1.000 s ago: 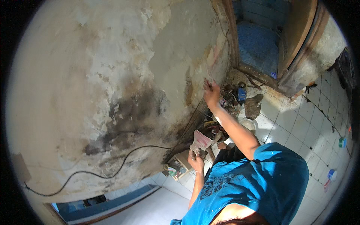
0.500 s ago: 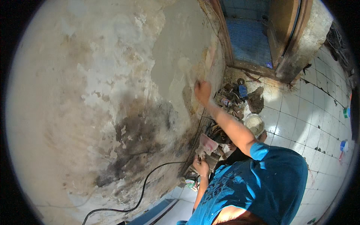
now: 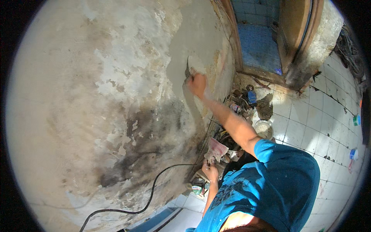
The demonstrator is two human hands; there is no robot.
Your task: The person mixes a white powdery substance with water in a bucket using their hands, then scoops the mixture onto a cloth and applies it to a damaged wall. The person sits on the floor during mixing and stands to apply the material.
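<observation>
My right hand is closed on a putty knife, its thin dark blade against the wall. Around the blade lies a patch of smooth grey filler on the stained, peeling wall. A grey band runs down the wall below this hand. Lower down, near the foot of the wall, my left hand grips a flat pink-and-white spreader with pale paste on its lower part. A round tub of pale paste stands on the floor beyond my right forearm.
Rubble and a blue container lie along the wall's foot by the wooden doorframe. A black cable curves across the lower wall. White tiles cover the floor at right, with small tubs near the far edge.
My right hand has moved up and left along the wall, and the knife's blade now shows. The grey band below it has appeared. My left hand still holds the spreader, slightly turned.
</observation>
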